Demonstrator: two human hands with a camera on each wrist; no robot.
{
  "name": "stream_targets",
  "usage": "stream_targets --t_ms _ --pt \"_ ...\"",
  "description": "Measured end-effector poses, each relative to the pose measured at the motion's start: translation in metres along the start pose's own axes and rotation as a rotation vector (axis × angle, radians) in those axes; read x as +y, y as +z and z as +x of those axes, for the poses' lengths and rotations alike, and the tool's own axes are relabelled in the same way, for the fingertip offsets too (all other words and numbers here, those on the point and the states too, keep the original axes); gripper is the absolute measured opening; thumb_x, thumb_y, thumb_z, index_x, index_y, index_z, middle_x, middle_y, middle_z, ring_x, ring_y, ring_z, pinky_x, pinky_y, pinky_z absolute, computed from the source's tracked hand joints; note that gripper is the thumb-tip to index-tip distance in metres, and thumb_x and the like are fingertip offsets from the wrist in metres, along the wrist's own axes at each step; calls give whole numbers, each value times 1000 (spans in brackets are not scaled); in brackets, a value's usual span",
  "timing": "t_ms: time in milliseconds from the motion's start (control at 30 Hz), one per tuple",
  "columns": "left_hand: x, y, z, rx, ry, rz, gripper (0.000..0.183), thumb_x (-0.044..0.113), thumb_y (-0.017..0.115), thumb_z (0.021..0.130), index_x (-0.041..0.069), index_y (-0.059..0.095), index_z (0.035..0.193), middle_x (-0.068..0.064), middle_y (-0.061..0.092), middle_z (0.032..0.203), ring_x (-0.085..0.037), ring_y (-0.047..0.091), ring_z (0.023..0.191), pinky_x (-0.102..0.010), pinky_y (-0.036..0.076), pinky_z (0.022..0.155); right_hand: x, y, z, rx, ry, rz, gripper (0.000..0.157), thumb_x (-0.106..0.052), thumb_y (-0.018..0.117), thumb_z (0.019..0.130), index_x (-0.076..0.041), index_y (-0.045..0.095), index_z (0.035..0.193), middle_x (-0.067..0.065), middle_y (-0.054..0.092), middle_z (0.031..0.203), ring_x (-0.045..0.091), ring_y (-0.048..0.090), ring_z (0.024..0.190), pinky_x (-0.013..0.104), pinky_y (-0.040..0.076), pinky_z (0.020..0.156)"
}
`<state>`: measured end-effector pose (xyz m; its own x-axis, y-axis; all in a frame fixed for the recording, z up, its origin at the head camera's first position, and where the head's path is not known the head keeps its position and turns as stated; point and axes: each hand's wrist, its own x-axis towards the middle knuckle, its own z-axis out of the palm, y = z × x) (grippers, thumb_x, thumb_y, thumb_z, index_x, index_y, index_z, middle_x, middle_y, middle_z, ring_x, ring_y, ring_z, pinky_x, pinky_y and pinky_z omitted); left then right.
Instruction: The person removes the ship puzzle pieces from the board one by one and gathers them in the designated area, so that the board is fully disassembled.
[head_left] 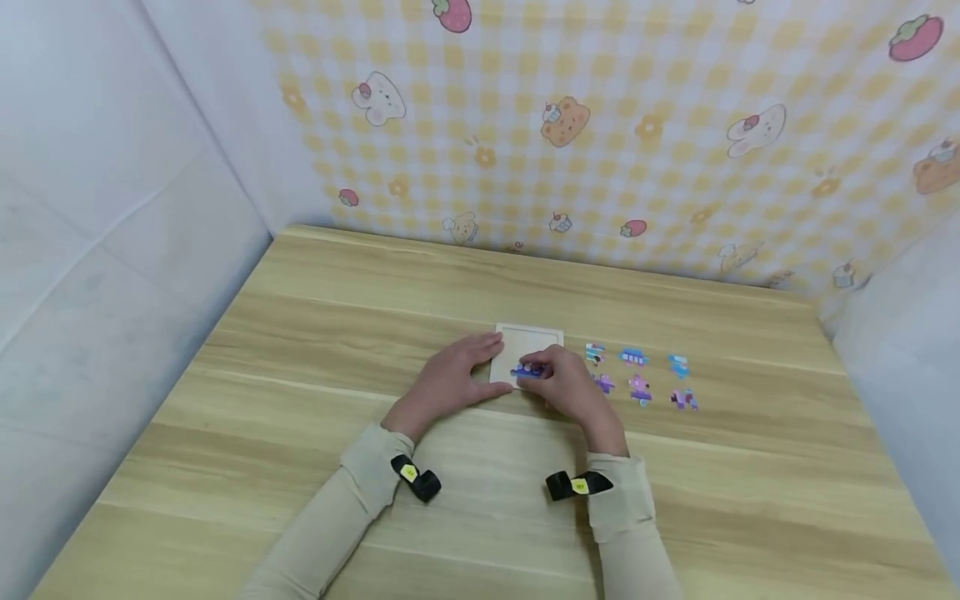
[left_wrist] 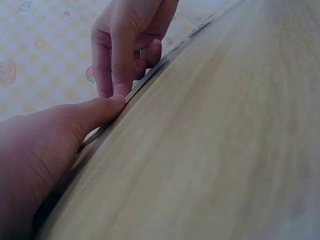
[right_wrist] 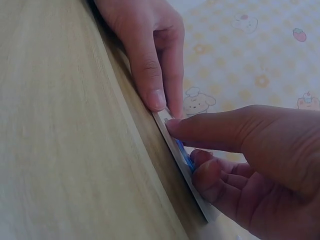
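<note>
A small pale puzzle board (head_left: 529, 336) with a raised rim lies flat on the table. My left hand (head_left: 453, 372) holds it at the left side, the thumb at the front corner and the fingers farther back. Over the board's front part, my right hand (head_left: 564, 382) pinches a blue and purple puzzle piece (head_left: 527, 371) between thumb and fingers. In the right wrist view, the blue of this piece (right_wrist: 187, 155) shows low between thumb and fingers, close to the board (right_wrist: 176, 150). Whether it lies flat is hidden.
Right of the board, several loose puzzle pieces lie in two rows, among them a blue one (head_left: 633, 357), a pink one (head_left: 640, 388) and a light-blue one (head_left: 678, 365). The wooden table (head_left: 360, 325) meets a checked cloth (head_left: 480, 167) at the back.
</note>
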<state>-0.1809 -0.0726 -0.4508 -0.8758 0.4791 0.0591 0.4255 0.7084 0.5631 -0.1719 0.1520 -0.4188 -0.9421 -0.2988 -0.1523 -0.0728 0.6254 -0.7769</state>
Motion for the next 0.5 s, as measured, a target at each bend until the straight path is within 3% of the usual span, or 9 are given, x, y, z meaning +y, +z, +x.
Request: stream_targets --t_ms 233,500 --pt "0 -2 1 -1 -2 -12 82 61 72 91 14 50 154 5 41 162 -21 36 151 -41 30 124 4 1 3 30 -36 -32 22 -12 79 93 -5 76 113 11 61 101 18 52 78 28 46 65" --pt "0 -1 2 0 -1 -23 81 59 73 91 12 50 153 4 42 162 -23 37 151 -43 31 124 8 3 4 57 -59 -19 21 -12 80 92 -7 74 112 11 62 102 20 51 78 31 45 67"
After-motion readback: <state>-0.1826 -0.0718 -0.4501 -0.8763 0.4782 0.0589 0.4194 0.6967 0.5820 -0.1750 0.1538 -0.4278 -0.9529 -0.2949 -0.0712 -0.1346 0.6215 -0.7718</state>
